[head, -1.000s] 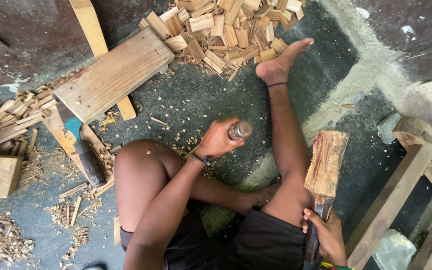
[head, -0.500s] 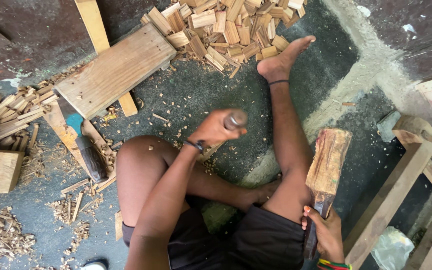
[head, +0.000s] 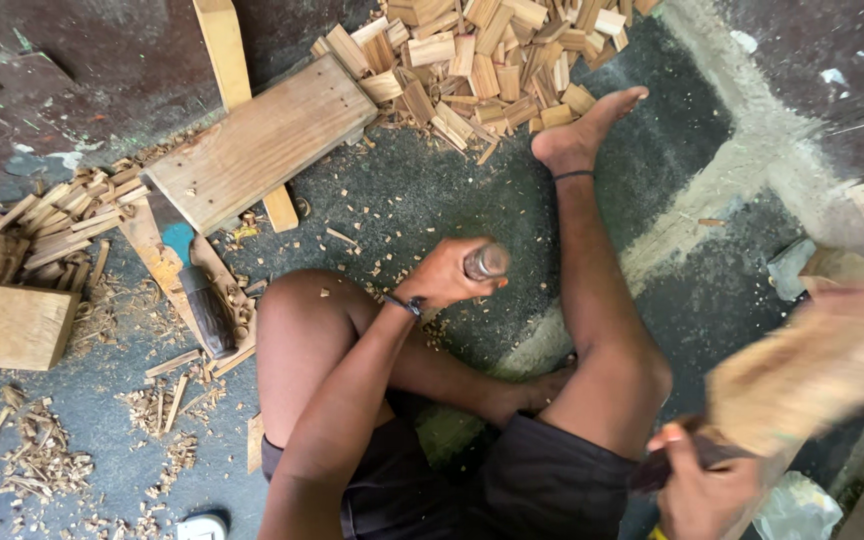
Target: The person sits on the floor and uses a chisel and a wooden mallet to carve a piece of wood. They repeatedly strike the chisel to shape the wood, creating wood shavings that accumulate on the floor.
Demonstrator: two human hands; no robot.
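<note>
Left hand (head: 447,275) is wrapped tight round a round-topped steel chisel (head: 487,262); right hand (head: 702,485) grips a rough, blurred wooden mallet (head: 812,365) near right.

The left hand (head: 449,275) reaches forward over the bent left knee, forearm stretched out, a dark band at the wrist, fingers curled tightly into a fist. The right hand (head: 700,482) sits low beside the right thigh, fingers clenched, thumb up, wrist cocked outward. Both legs are folded, right foot extended forward.
</note>
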